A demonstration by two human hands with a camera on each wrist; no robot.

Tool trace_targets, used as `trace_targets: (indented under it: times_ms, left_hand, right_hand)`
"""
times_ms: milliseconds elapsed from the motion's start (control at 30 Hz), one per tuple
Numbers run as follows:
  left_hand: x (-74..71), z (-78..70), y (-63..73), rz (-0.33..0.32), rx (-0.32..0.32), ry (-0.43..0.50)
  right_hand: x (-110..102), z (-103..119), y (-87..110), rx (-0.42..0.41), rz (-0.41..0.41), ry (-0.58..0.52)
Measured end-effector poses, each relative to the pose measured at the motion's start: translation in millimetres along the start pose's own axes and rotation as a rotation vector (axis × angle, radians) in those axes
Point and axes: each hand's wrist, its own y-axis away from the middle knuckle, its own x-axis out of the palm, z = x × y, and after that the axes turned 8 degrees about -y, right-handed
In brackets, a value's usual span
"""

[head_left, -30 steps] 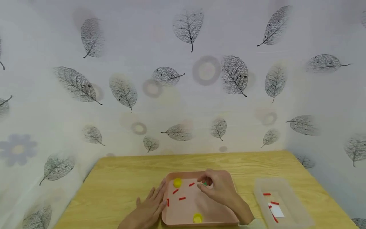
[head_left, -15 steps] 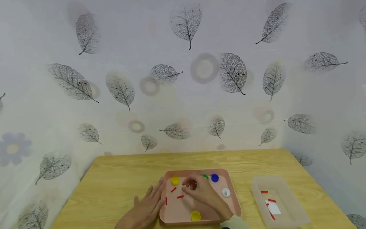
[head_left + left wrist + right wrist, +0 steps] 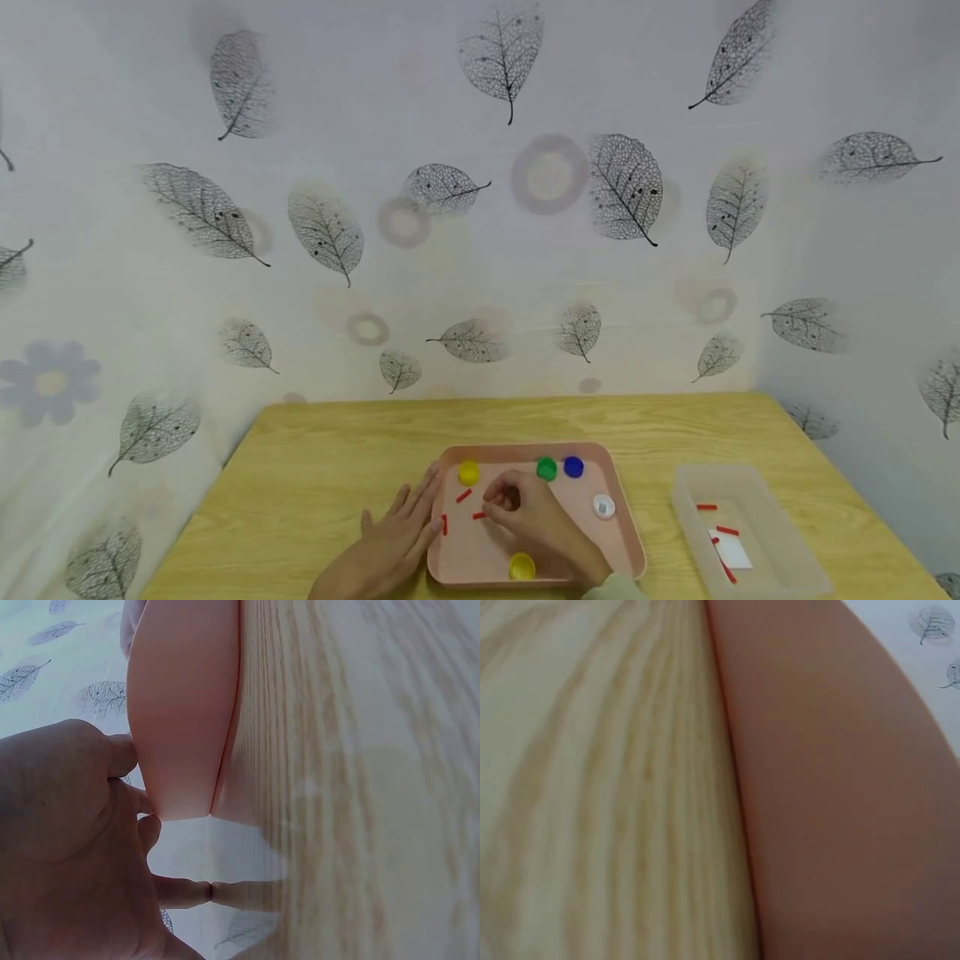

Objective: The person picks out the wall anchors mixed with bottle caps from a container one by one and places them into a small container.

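Note:
In the head view, a pink tray (image 3: pixel 626 554) bears several short red sticks and round, cap-like pieces. Over its middle is my right hand (image 3: pixel 536 517), fingers bent, with thumb and fingertips pinching the right end of a red stick (image 3: pixel 478 516). Two more red sticks, one slanted (image 3: pixel 464 495) and one upright (image 3: pixel 444 525), lie left of it. My left hand (image 3: pixel 390 542) lies with fingers extended along the tray's left side. The left wrist view has that hand (image 3: pixel 75 840) against the tray's outer wall (image 3: pixel 184 712). Neither right fingers nor sticks show in the right wrist view.
Inside the tray are yellow caps at back left (image 3: pixel 468 473) and front (image 3: pixel 522 567), a green cap (image 3: pixel 547 468), a blue cap (image 3: pixel 573 467) and a white one (image 3: pixel 603 506). A translucent bin (image 3: pixel 787 533) at right holds red pieces and a white card (image 3: pixel 731 550).
My right hand has moved left and toward me from near the green cap to the middle red stick, uncovering the green, blue and white caps. The left hand stays beside the tray.

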Motion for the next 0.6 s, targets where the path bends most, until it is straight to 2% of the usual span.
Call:
trace_targets:
  times_ms: [333,600]
  left_hand:
    - [-1.2,-0.7,0.2,-0.006,0.000,-0.005]
    - [-1.5,-2.6,2.2,-0.008,-0.003,-0.014]
  right_hand:
    - [2.3,-1.8,-0.3,0.029,0.041,0.126]
    - [2.9,-2.6,-1.2,-0.029,0.096,0.203]
